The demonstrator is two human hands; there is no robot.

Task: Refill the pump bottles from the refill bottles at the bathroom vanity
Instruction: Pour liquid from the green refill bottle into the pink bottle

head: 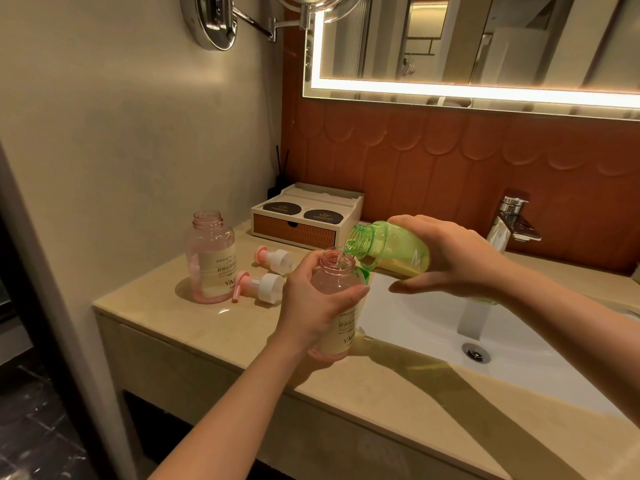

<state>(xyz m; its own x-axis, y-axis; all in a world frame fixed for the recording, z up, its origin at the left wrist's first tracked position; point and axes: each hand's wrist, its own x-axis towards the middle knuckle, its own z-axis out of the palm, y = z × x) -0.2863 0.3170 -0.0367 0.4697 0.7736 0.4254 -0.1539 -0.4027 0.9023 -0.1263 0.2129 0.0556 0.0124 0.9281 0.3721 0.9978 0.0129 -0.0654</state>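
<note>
1. While the left hand (pixel 311 303) wraps around an uncapped pink pump bottle (pixel 334 306), fingers closed on its body, the bottle stands upright at the left edge of the sink (pixel 519 341).
2. The right hand (pixel 450 258) grips a green refill bottle (pixel 388 249), tipped nearly flat with its open mouth over the pink bottle's neck; a thin stream of clear liquid runs between them.
3. A second pink bottle (pixel 212 258), also open, stands on the counter (pixel 166 306) to the left, well apart from the hands.
4. Two pump heads (pixel 273 261) with white collars lie on their sides beside it.
5. A small drawer box (pixel 304 220) sits against the tiled wall behind.
</note>
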